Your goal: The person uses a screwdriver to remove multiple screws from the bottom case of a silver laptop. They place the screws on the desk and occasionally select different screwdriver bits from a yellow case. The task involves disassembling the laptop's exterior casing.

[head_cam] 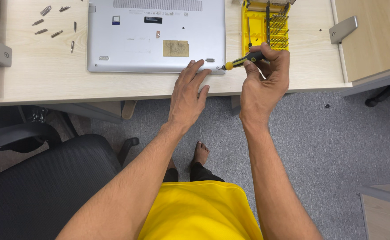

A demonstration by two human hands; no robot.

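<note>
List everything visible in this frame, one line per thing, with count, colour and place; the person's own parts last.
laptop: one, silver, underside up, on the desk centre
screwdriver: one, black and yellow, tip at the laptop's near right corner
bit case: one, yellow, open, right of the laptop
loose bits: about eight, metal, scattered left of the laptop
desk: one, pale wood
brackets: two, grey, at the desk's left and right edges
office chair: one, black, lower left
floor: grey carpet
left hand: fingers resting on the laptop's near edge
right hand: holding the screwdriver
feet: bare, under the desk
shirt: yellow
</note>
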